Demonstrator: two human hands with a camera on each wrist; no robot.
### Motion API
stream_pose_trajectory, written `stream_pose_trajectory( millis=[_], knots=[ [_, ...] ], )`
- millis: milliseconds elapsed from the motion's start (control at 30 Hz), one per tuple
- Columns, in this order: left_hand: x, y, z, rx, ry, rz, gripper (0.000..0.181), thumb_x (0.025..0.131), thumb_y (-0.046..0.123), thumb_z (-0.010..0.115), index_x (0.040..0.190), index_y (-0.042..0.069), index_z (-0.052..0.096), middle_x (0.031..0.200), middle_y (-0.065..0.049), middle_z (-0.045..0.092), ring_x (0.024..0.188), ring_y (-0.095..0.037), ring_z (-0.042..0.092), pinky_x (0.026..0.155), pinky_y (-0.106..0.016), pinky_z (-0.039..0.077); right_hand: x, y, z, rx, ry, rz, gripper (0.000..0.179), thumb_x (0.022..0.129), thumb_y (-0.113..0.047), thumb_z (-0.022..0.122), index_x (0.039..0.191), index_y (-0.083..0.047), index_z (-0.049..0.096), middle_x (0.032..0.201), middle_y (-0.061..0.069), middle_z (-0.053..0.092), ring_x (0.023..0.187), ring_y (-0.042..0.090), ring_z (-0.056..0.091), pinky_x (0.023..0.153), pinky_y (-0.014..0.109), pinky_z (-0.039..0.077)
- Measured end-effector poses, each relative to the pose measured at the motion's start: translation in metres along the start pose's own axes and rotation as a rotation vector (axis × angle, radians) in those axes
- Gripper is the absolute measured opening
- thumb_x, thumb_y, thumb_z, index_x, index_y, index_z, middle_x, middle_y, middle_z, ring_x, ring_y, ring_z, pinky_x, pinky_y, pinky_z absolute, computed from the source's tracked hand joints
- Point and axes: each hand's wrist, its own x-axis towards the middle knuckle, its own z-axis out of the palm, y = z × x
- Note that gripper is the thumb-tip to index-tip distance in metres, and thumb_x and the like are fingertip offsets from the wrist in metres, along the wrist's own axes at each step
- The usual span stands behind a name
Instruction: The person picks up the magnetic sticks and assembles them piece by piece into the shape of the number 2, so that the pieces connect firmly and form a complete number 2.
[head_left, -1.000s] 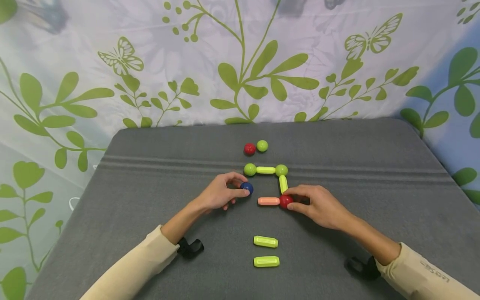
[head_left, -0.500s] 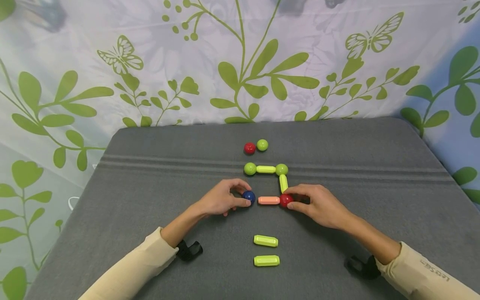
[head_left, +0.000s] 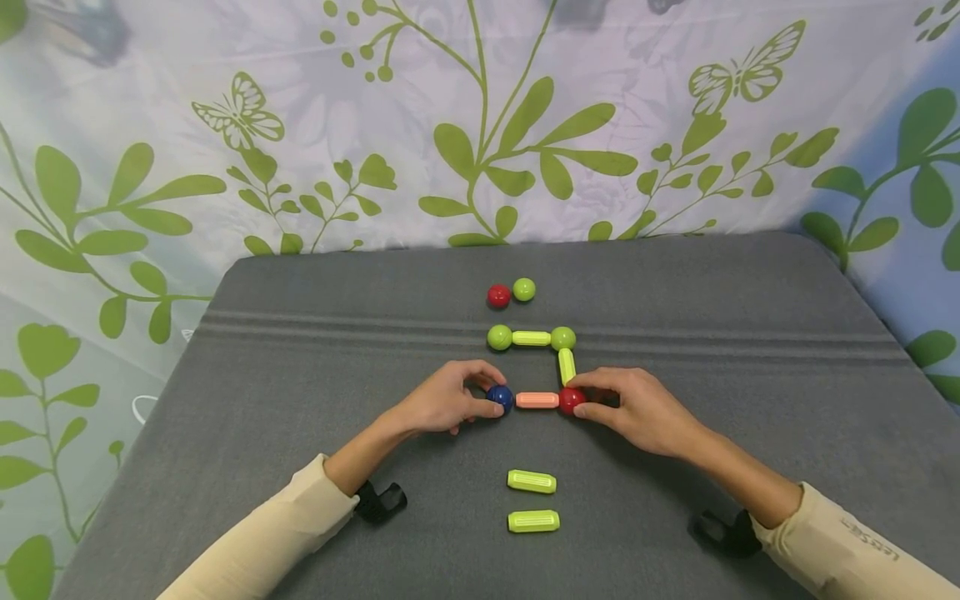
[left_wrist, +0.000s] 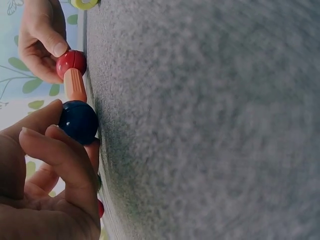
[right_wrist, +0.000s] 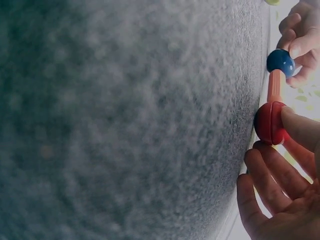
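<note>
My left hand (head_left: 448,398) pinches a blue ball (head_left: 500,399) between thumb and fingers, right at the left end of an orange rod (head_left: 537,401). On that rod's other end sits a red ball (head_left: 572,402), which my right hand (head_left: 637,408) pinches. From the red ball a yellow-green rod (head_left: 567,367) runs back to a green ball (head_left: 563,338). Another yellow-green rod (head_left: 532,338) joins it to a second green ball (head_left: 499,337). In the left wrist view the blue ball (left_wrist: 79,122) meets the orange rod (left_wrist: 75,85) end on.
Two loose yellow-green rods (head_left: 532,502) lie nearer on the grey cloth-covered table (head_left: 337,333). Behind the joined pieces are a loose red ball (head_left: 498,296) and a loose green ball (head_left: 524,289). A leaf-patterned curtain (head_left: 375,125) hangs at the table's far edge.
My left hand has brought the blue ball nearer to me and slightly right, up to the orange rod's left end. The right hand has stayed on the red ball.
</note>
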Motion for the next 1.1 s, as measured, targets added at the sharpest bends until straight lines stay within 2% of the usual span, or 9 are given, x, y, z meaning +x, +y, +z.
stream_pose_trajectory(
  millis=[233, 500, 733, 1100],
  knots=[
    [0.0010, 0.0001, 0.0009, 0.019, 0.001, 0.002, 0.032, 0.089, 0.011, 0.075, 0.120, 0.009, 0.065, 0.110, -0.008, 0.060, 0.056, -0.014, 0.050, 0.043, -0.026, 0.040, 0.0005, 0.0003, 0.0001, 0.001, -0.001, -0.004, 0.027, 0.090, -0.018, 0.075, 0.116, -0.016, 0.072, 0.095, -0.013, 0.066, 0.081, 0.005, 0.059, 0.069, 0.030, 0.049],
    [0.0025, -0.0010, 0.0003, 0.050, 0.011, 0.053, 0.031, 0.089, 0.012, 0.075, 0.118, 0.006, 0.065, 0.110, -0.010, 0.060, 0.061, -0.014, 0.051, 0.059, -0.029, 0.045, 0.0009, 0.0003, 0.0004, -0.016, -0.001, -0.007, 0.028, 0.090, -0.017, 0.075, 0.117, -0.015, 0.071, 0.096, -0.013, 0.066, 0.081, 0.006, 0.058, 0.070, 0.032, 0.049],
    [0.0034, -0.0024, 0.0005, 0.065, 0.017, 0.075, 0.033, 0.091, 0.013, 0.073, 0.122, 0.006, 0.064, 0.112, -0.011, 0.060, 0.059, -0.013, 0.051, 0.056, -0.028, 0.044, 0.0006, -0.0010, 0.0008, -0.034, 0.010, -0.024, 0.032, 0.090, -0.012, 0.074, 0.121, -0.011, 0.070, 0.098, -0.009, 0.065, 0.078, 0.007, 0.056, 0.068, 0.033, 0.048],
    [0.0032, -0.0026, 0.0005, 0.071, 0.027, 0.071, 0.033, 0.091, 0.013, 0.073, 0.122, 0.007, 0.064, 0.113, -0.011, 0.060, 0.060, -0.012, 0.051, 0.055, -0.027, 0.043, 0.0025, -0.0010, 0.0000, -0.028, -0.009, -0.017, 0.030, 0.091, -0.014, 0.073, 0.120, -0.012, 0.071, 0.098, -0.010, 0.065, 0.075, 0.007, 0.054, 0.066, 0.029, 0.047]
  ],
)
